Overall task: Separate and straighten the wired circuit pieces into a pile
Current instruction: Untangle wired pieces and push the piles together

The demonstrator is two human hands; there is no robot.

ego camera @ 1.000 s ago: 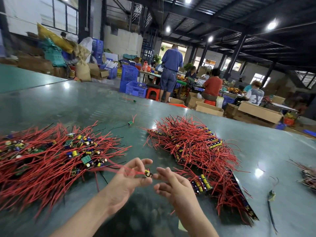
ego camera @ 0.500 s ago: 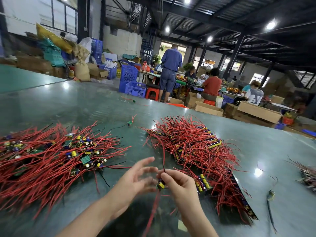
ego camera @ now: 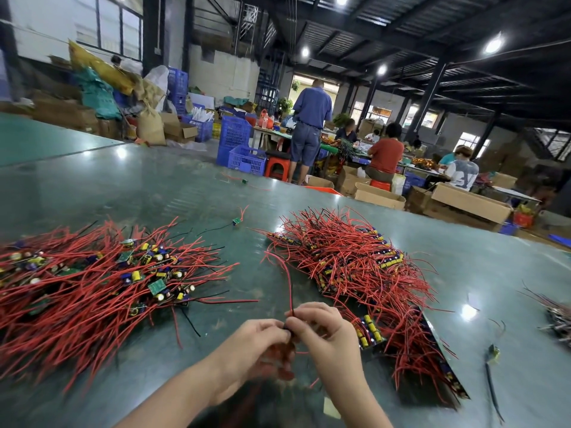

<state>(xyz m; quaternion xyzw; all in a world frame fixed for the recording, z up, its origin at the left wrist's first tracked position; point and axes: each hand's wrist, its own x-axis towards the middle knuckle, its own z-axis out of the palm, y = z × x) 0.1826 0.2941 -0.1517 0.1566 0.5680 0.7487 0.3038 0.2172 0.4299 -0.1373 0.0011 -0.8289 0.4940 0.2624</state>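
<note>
Head view: both hands meet at 6 o'clock, left hand [ego camera: 253,344] and right hand [ego camera: 321,332] with fingers curled, pinching one wired circuit piece [ego camera: 289,291]. Two red heaps lie on the surface [ego camera: 154,193]: tangled pile [ego camera: 92,288] at 9 o'clock, straightened pile [ego camera: 355,267] at 2. Cardboard boxes [ego camera: 469,202] beyond; contents hidden.

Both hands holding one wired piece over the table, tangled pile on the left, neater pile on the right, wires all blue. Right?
Not quite: the wires are red, with a few black ones, not blue. The head view shows it. The rest holds: the left hand and right hand hold one wired piece over the table, tangled pile on the left, neater pile on the right.
</note>
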